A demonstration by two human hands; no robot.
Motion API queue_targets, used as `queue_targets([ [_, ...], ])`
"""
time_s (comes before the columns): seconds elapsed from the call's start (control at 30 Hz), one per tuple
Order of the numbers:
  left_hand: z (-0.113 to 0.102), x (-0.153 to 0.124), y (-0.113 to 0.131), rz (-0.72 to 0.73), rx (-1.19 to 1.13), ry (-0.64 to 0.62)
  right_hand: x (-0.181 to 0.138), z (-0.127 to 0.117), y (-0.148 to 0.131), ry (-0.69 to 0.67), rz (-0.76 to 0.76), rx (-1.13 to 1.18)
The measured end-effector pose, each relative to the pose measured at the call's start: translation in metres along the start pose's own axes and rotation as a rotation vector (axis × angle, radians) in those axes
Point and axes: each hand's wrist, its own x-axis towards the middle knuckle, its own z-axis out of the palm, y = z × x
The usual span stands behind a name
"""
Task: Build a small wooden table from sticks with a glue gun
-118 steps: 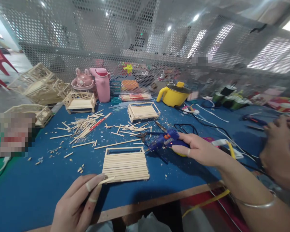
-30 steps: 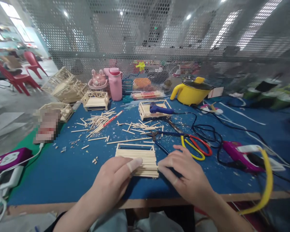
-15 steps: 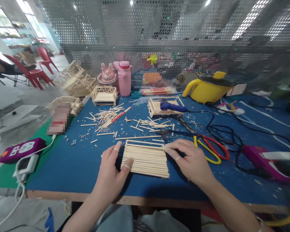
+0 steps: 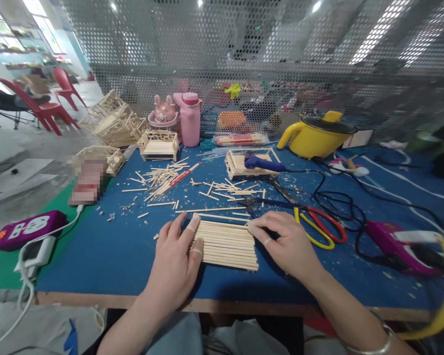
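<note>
A flat panel of thin wooden sticks (image 4: 227, 249) laid side by side rests on the blue tabletop in front of me. My left hand (image 4: 177, 259) grips its left end, with the thumb on top and the index fingertip at the far left corner. At the far right corner, my right hand (image 4: 286, 244) pinches the end of a wooden stick (image 4: 222, 217) along the panel's far edge. Pale coverings wrap several fingertips. Just beyond the panel lie loose sticks (image 4: 225, 190) and pliers (image 4: 253, 204), whose handles reach toward red-and-yellow-handled scissors (image 4: 320, 229).
A blue glue gun (image 4: 264, 162) rests on a small stick-built frame (image 4: 237, 170). Behind stand another stick model (image 4: 158, 146), a pink bottle (image 4: 190, 121) and a yellow pot (image 4: 318, 140). A phone (image 4: 89, 182) and purple power strip (image 4: 29, 230) lie left; black cables (image 4: 331, 202) run right.
My left index finger has moved right onto the panel's far left corner, and the left hand covers more of that end. My right hand keeps its pinch at the far right corner.
</note>
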Motion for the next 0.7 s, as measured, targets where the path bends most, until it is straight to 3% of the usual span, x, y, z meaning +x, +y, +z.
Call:
queue_targets([
  [0.27,0.002,0.0,-0.004,0.107,0.155,0.034,-0.019,-0.003,-0.005,0.05,-0.109,-0.273],
  [0.47,0.003,0.001,-0.005,0.093,0.159,0.014,-0.042,0.006,-0.013,0.075,0.047,-0.181],
  [0.7,0.005,0.002,-0.008,0.108,0.134,0.014,-0.042,0.019,-0.017,0.103,0.122,-0.143],
])
